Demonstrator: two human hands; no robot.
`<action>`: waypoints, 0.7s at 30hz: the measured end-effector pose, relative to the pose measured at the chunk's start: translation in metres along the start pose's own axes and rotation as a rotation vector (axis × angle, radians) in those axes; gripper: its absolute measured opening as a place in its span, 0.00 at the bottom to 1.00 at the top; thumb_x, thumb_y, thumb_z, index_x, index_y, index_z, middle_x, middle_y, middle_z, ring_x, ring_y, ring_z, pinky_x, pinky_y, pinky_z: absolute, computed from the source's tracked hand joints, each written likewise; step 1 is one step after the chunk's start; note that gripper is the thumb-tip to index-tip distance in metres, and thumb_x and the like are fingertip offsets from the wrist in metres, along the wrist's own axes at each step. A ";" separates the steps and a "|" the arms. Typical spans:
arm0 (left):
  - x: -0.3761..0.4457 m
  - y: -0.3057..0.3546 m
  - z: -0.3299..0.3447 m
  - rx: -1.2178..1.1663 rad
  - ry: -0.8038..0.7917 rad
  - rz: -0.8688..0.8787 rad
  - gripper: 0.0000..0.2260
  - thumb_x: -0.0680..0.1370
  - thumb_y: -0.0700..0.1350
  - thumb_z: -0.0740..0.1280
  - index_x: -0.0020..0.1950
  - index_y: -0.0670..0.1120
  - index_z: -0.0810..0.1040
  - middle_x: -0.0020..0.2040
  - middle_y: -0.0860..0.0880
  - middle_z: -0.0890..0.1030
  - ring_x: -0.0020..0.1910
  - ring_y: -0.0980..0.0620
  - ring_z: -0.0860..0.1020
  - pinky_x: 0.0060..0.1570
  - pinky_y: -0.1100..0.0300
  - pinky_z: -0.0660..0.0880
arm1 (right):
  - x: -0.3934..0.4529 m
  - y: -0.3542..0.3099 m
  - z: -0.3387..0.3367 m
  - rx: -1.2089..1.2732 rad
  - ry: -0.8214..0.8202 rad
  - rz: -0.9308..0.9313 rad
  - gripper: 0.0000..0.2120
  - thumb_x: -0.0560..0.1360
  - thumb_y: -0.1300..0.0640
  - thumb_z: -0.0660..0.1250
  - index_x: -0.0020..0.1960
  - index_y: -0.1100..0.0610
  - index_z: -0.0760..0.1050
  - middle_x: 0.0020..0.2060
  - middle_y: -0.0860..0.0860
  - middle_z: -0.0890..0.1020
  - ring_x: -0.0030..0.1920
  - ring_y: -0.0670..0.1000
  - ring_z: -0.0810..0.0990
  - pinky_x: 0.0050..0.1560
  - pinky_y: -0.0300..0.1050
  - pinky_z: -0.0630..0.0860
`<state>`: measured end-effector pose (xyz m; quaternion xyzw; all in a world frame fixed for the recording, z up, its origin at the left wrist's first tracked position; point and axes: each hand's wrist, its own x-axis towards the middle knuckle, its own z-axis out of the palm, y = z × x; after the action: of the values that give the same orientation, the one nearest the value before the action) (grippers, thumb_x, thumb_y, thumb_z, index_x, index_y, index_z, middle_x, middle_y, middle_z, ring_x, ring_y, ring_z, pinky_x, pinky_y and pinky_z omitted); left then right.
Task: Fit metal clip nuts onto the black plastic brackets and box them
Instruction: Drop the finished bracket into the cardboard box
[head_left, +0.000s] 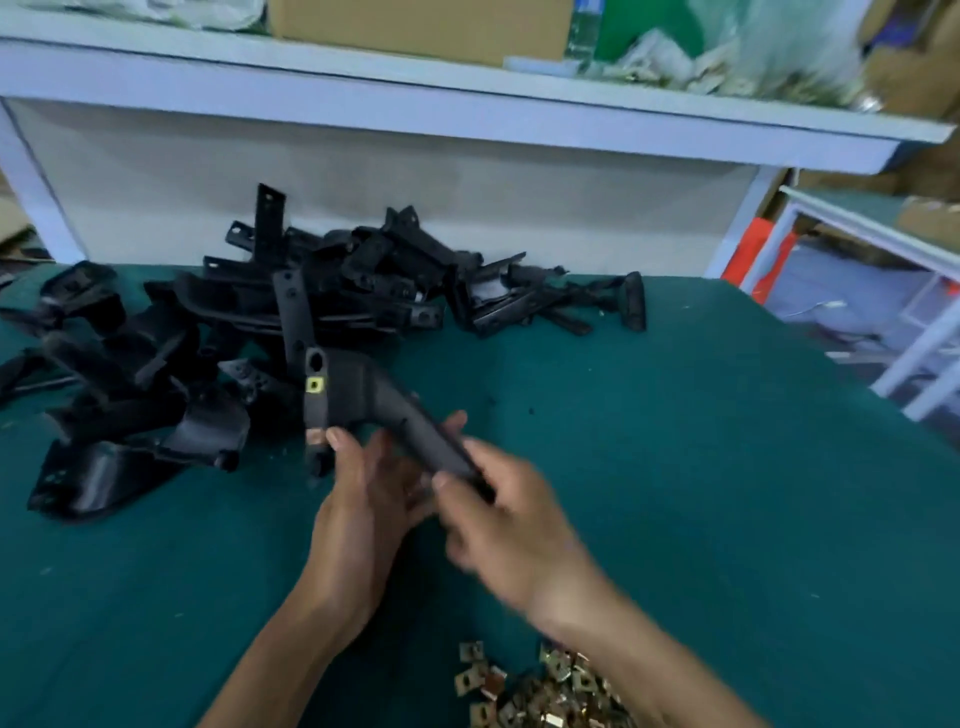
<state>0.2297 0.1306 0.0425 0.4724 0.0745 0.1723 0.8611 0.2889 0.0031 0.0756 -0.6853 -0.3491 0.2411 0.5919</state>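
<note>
My left hand (358, 499) and right hand (498, 514) both grip one black bracket (363, 395) — brass clip nuts (540, 696) heaped at six o'clock.

worktop (727, 467): lying under green cloth
far edge: black brackets (322, 291) piling up
near edge: clip nuts (540, 696) lying heaped

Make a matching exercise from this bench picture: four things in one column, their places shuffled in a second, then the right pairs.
Things
1. held bracket
2. pile of brackets
3. clip nuts
4. cardboard box

Places
A. loose heap at the near edge of the green mat
B. up on the white shelf
C. gripped by the left hand and right hand
D. heaped at the back left of the mat

Pairs: 1-C, 2-D, 3-A, 4-B
</note>
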 end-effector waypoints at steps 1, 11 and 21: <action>0.001 -0.003 0.002 0.051 -0.014 -0.065 0.34 0.77 0.68 0.45 0.71 0.51 0.73 0.65 0.49 0.82 0.66 0.47 0.79 0.54 0.55 0.81 | 0.010 0.000 -0.020 0.086 0.111 0.029 0.11 0.83 0.55 0.62 0.51 0.41 0.80 0.29 0.44 0.75 0.25 0.42 0.71 0.25 0.38 0.66; 0.009 -0.015 0.008 0.341 -0.056 -0.070 0.18 0.82 0.62 0.61 0.53 0.54 0.88 0.38 0.40 0.84 0.28 0.49 0.74 0.26 0.61 0.68 | 0.141 0.053 -0.299 -0.400 1.070 0.432 0.18 0.85 0.55 0.53 0.71 0.60 0.70 0.55 0.59 0.76 0.51 0.58 0.77 0.49 0.53 0.73; 0.016 -0.025 0.011 0.641 0.049 0.022 0.13 0.74 0.63 0.61 0.50 0.63 0.83 0.30 0.59 0.78 0.32 0.65 0.75 0.36 0.66 0.73 | 0.286 0.041 -0.284 -0.821 0.636 0.482 0.11 0.79 0.56 0.66 0.43 0.64 0.73 0.36 0.60 0.78 0.30 0.57 0.75 0.27 0.44 0.70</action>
<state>0.2534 0.1156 0.0285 0.7163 0.1406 0.1604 0.6644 0.6915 0.0367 0.1114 -0.9582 -0.0530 -0.0043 0.2812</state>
